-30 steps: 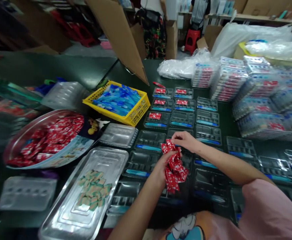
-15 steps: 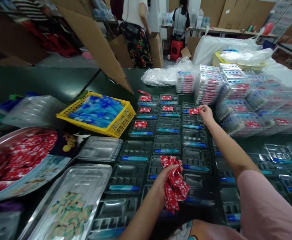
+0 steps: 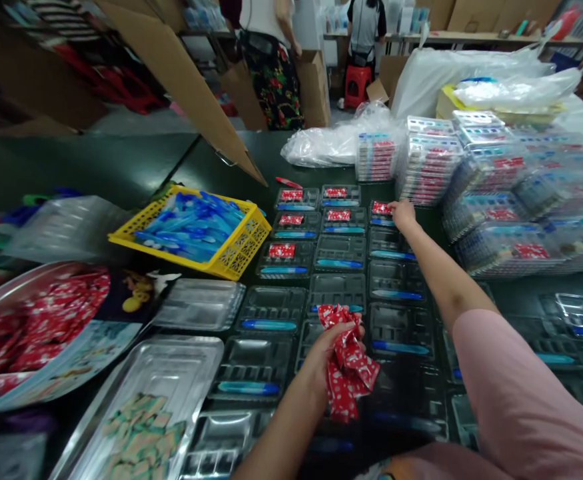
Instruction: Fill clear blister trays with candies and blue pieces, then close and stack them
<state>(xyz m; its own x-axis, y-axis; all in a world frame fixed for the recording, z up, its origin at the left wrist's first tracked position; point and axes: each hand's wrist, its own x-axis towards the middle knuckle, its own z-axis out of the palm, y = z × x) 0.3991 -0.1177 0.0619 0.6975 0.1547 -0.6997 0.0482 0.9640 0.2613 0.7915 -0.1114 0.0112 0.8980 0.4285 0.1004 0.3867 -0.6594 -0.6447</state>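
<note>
My left hand is closed round a bunch of red packets with white print, held above the clear plastic trays that lie in rows on the dark green table. My right hand reaches far forward, fingers curled, and presses a single red packet into a tray in the back row. Several back trays hold a red packet and a blue pen-like piece. Nearer trays hold only the blue piece.
A yellow basket of blue pieces stands at the left, with a metal bowl of red packets and a metal tray of small green-tan packets nearer. Stacks of filled packs rise at the right. Two people stand by cardboard boxes at the back.
My right hand took one red packet from the bunch, reached to the back row and set it down into a tray. My left hand kept the bunch in place.
</note>
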